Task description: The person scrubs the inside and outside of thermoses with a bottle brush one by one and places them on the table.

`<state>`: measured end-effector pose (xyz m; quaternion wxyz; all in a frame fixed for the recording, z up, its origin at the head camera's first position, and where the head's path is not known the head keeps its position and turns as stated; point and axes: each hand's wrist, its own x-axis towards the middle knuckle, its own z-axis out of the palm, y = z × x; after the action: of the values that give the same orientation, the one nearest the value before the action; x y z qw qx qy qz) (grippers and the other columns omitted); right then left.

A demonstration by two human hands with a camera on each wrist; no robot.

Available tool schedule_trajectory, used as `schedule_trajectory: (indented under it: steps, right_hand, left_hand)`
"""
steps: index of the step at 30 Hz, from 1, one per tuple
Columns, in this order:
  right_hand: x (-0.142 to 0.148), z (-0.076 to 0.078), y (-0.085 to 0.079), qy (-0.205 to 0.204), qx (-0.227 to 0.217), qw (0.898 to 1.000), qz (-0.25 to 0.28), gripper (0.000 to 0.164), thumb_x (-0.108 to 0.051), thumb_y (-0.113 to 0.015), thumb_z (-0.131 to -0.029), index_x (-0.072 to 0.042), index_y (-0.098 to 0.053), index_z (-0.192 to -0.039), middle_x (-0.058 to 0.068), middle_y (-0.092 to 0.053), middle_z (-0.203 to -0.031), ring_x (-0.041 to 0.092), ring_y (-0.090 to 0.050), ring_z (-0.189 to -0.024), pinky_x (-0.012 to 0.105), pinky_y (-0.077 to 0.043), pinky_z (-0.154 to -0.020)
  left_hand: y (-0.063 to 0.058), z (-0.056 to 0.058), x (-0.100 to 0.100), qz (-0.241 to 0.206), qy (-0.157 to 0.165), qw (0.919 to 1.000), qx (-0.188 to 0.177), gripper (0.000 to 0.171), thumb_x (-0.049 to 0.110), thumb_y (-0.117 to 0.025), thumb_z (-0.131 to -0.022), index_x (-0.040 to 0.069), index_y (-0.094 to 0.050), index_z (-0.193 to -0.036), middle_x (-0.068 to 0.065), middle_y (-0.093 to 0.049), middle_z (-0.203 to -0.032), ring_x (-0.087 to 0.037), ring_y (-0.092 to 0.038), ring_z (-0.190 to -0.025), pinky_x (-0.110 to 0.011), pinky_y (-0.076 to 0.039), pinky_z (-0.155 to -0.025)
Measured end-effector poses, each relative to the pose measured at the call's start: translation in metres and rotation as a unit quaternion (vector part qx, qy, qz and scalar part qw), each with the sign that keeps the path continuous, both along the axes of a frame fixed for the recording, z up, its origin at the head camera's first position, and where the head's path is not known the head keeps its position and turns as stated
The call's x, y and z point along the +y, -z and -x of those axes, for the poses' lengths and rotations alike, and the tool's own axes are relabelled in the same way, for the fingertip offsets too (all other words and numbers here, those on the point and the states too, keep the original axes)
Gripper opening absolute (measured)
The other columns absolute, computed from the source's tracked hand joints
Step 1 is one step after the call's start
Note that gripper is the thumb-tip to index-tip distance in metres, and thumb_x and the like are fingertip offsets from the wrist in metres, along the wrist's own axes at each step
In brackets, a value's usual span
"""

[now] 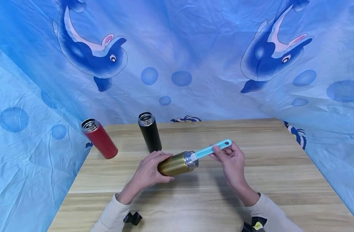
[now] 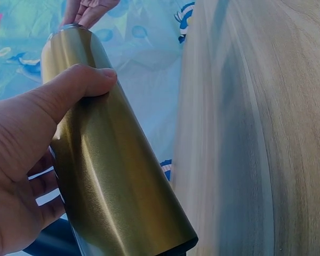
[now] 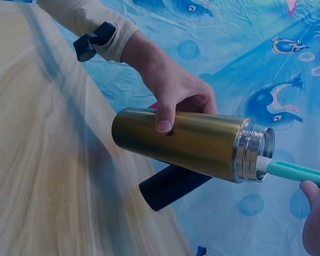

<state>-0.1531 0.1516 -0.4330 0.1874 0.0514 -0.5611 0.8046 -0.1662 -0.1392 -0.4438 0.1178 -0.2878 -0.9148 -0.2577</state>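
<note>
A gold thermos bottle (image 1: 174,165) lies tilted nearly sideways over the wooden table, its bare steel mouth pointing right. My left hand (image 1: 149,170) grips its body, with the thumb across the near side and the fingers around the far side, as the left wrist view shows. In my right hand (image 1: 232,161), thumb and fingers pinch the turquoise handle of a bottle brush (image 1: 211,149). The brush's white neck enters the mouth of the bottle (image 3: 250,152), and its head is hidden inside. Both hands are over the middle of the table.
Behind my left hand stands an open black thermos bottle (image 1: 150,133). Farther left, an open red thermos bottle (image 1: 103,141) stands near the table's left edge. The wooden table (image 1: 281,180) ends at a blue cloth backdrop (image 1: 177,42) printed with dolphins.
</note>
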Motion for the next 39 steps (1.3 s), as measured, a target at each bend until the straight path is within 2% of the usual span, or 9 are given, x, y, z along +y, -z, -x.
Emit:
schedule_trajectory:
  steps: [9, 13, 20, 28, 35, 39]
  right_hand:
    - [0.004, 0.002, -0.001, -0.029, 0.016, 0.999, -0.006, 0.016, 0.007, -0.07, -0.092, 0.012, -0.058, -0.1, 0.01, -0.077, -0.093, 0.02, -0.076, -0.084, 0.035, -0.061, -0.076]
    - [0.007, 0.004, -0.002, -0.048, 0.036, 0.998, -0.004, 0.016, 0.009, -0.069, -0.091, 0.015, -0.058, -0.101, 0.018, -0.076, -0.096, 0.023, -0.077, -0.087, 0.037, -0.061, -0.076]
    - [0.016, 0.007, -0.007, -0.075, 0.064, 0.995, -0.002, 0.01, 0.009, -0.068, -0.092, 0.007, -0.063, -0.101, 0.016, -0.077, -0.099, 0.024, -0.077, -0.091, 0.038, -0.059, -0.078]
    - [0.017, 0.011, -0.009, -0.059, 0.081, 0.994, 0.048, 0.008, 0.011, -0.065, -0.093, 0.004, -0.063, -0.098, 0.012, -0.076, -0.091, 0.021, -0.077, -0.085, 0.035, -0.06, -0.076]
    - [0.012, 0.012, -0.008, -0.03, 0.093, 0.993, 0.073, 0.008, 0.01, -0.065, -0.094, 0.008, -0.064, -0.102, 0.02, -0.076, -0.095, 0.025, -0.077, -0.089, 0.035, -0.06, -0.074]
    - [0.01, 0.012, -0.008, -0.023, 0.094, 0.992, 0.075, 0.008, 0.01, -0.066, -0.093, 0.008, -0.065, -0.101, 0.019, -0.076, -0.095, 0.026, -0.077, -0.089, 0.035, -0.06, -0.074]
  left_hand:
    - [0.002, 0.002, -0.003, 0.002, 0.005, 0.9999, -0.01, 0.072, 0.042, -0.095, -0.063, 0.022, -0.071, -0.128, 0.009, -0.065, -0.114, -0.007, -0.055, -0.096, -0.03, -0.05, -0.074]
    - [0.002, 0.003, -0.005, 0.009, 0.004, 0.9997, -0.021, 0.071, 0.044, -0.094, -0.065, 0.023, -0.07, -0.128, 0.009, -0.066, -0.118, -0.008, -0.057, -0.099, -0.032, -0.052, -0.078]
    - [0.002, 0.002, -0.006, 0.001, -0.009, 0.9997, -0.025, 0.072, 0.042, -0.096, -0.063, 0.022, -0.071, -0.127, 0.009, -0.066, -0.114, -0.008, -0.055, -0.096, -0.031, -0.051, -0.077]
    - [0.001, 0.003, -0.007, -0.012, -0.022, 0.9997, -0.005, 0.072, 0.043, -0.096, -0.061, 0.021, -0.071, -0.125, 0.01, -0.062, -0.103, -0.008, -0.052, -0.091, -0.029, -0.051, -0.073]
    - [0.002, 0.001, -0.005, -0.039, -0.02, 0.9988, -0.024, 0.07, 0.037, -0.097, -0.063, 0.021, -0.071, -0.125, 0.009, -0.061, -0.104, -0.008, -0.056, -0.088, -0.029, -0.052, -0.073]
    - [0.002, 0.0, -0.005, -0.05, -0.023, 0.9977, -0.039, 0.069, 0.036, -0.097, -0.064, 0.021, -0.07, -0.126, 0.009, -0.061, -0.106, -0.009, -0.057, -0.089, -0.029, -0.052, -0.074]
